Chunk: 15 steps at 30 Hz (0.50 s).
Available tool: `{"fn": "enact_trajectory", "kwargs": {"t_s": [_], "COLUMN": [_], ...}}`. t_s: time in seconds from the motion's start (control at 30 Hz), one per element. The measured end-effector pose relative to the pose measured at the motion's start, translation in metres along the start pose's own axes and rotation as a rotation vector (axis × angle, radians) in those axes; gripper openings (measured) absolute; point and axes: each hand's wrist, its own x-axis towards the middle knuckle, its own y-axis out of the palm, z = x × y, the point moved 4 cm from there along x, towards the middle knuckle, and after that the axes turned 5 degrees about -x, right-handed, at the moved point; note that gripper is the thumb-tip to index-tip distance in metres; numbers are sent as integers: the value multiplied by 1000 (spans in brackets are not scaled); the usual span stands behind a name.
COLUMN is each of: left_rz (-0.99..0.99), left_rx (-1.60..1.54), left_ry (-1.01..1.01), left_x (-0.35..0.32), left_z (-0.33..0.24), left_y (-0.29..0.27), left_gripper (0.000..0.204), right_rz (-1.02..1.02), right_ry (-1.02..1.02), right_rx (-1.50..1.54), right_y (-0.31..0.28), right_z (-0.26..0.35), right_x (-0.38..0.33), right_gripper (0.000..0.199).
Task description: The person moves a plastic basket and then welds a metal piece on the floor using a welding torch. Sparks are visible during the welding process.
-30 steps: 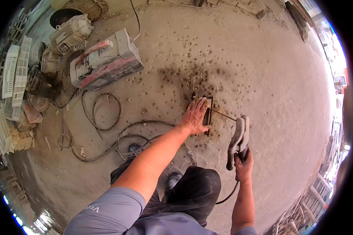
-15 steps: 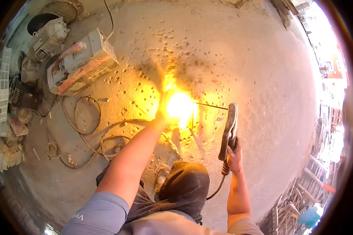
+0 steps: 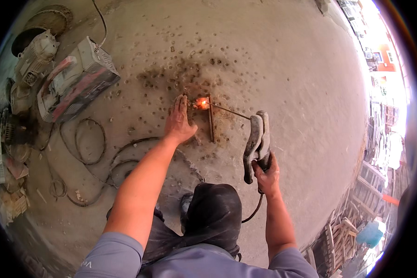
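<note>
My right hand is closed around the handle of a welding electrode holder, its cable hanging down beside my knee. A thin welding rod runs left from the holder's jaws, its tip close to a small orange-glowing metal piece. That piece sits against the upper end of a narrow rusty metal bar on the ground. Just left of the glow, my left hand is open, its fingers stretched out and thumb apart. Whether its fingertips touch the metal, I cannot tell.
A welding machine and a grey electric motor stand at upper left. Looped cables lie left of my forearm. Pitted, blackened ground surrounds the work. Wooden pallets and a light-blue object are at lower right.
The blinding yellow-white glare has died down to a small orange glow. My left hand, partly lost in the glare before, now shows with fingers spread. The holder sits slightly further left and higher in view.
</note>
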Motion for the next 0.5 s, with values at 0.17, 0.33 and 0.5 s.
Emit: {"fn": "enact_trajectory", "kwargs": {"t_s": [0.17, 0.33, 0.5], "left_rz": [51, 115, 88], "left_rx": [10, -3, -7], "left_ry": [-14, -23, 65], "left_x": [1, -1, -2], "left_z": [-4, -15, -20], "left_y": [1, -5, -1], "left_gripper": [102, 101, 102], "right_rz": [33, 78, 65], "right_ry": [-17, 0, 1], "right_rx": [49, -3, 51], "right_y": [11, 13, 15], "right_z": [-9, -5, -8], "right_x": [-3, -2, -1], "right_gripper": [53, 54, 55]}}
